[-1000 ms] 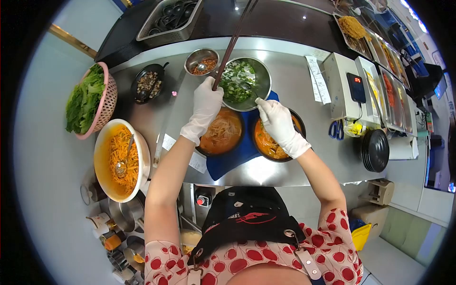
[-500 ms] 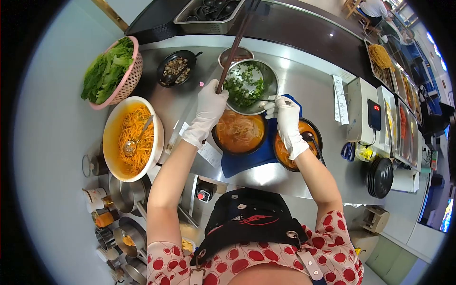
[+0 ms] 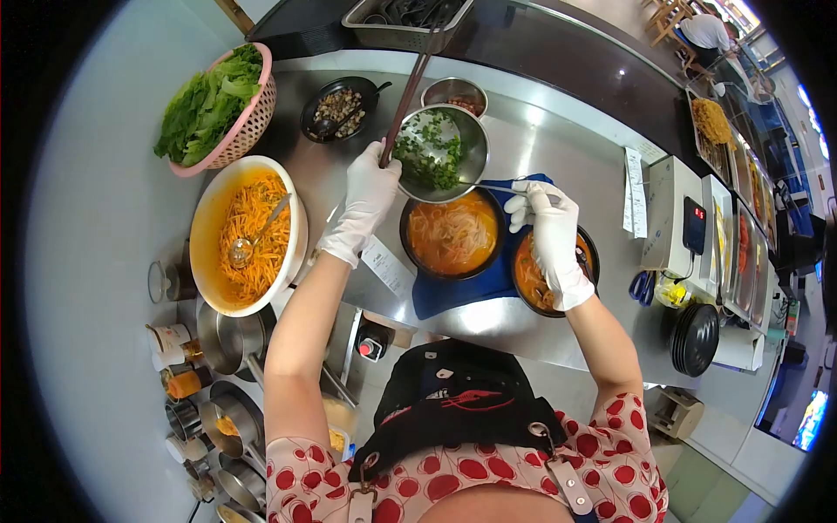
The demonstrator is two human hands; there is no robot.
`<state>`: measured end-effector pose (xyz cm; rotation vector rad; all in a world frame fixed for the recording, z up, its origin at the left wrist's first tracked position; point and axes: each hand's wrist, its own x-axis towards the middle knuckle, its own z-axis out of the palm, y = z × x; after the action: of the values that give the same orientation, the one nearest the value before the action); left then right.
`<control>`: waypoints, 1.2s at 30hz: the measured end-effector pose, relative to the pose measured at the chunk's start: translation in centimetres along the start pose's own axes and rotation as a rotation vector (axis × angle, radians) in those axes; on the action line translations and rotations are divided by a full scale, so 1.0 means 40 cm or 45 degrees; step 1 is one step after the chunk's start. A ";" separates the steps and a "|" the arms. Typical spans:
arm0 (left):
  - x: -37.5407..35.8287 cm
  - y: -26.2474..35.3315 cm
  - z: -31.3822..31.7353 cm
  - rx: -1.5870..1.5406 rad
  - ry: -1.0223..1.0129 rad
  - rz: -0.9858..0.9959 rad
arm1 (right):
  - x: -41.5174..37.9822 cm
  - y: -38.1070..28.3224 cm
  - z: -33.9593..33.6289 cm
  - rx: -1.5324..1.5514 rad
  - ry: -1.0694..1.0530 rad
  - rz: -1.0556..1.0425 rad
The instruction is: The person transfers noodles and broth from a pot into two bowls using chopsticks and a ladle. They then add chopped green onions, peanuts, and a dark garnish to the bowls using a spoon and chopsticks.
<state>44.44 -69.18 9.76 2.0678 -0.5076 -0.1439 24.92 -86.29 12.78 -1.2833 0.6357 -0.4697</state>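
My left hand [image 3: 370,193], in a white glove, is closed around long brown chopsticks [image 3: 410,98] and lies against the rim of a metal bowl [image 3: 473,132] of chopped green onion [image 3: 438,150]. The bowl tilts above a black bowl of noodle soup [image 3: 453,234] with orange broth. My gloved right hand [image 3: 551,242] pinches the thin handle of a metal spoon [image 3: 499,187], whose tip is among the green onion. Below that hand, partly hidden, stands a second black bowl of soup [image 3: 534,272] with a dark spoon in it. Both soups are by a blue cloth [image 3: 440,299].
At left are a white bowl [image 3: 296,235] of orange shreds with a ladle and a pink basket [image 3: 253,131] of lettuce. A black dish [image 3: 340,109] and a small metal bowl [image 3: 455,90] stand behind. Black plates [image 3: 697,340], scissors [image 3: 643,288] and receipts [image 3: 635,193] are at right.
The green onion bowl has shifted left together with my left hand and the chopsticks, uncovering more of the small metal bowl behind. My right hand has come slightly lower, the spoon still in the onion.
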 end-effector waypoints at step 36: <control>0.158 0.152 0.534 -0.305 -0.346 -0.270 | 0.442 0.053 -0.326 -0.925 0.833 -0.401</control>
<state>41.91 -91.46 4.27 1.8706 -0.4099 -0.5890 29.27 -106.71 5.67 -1.9483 1.2301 -0.9973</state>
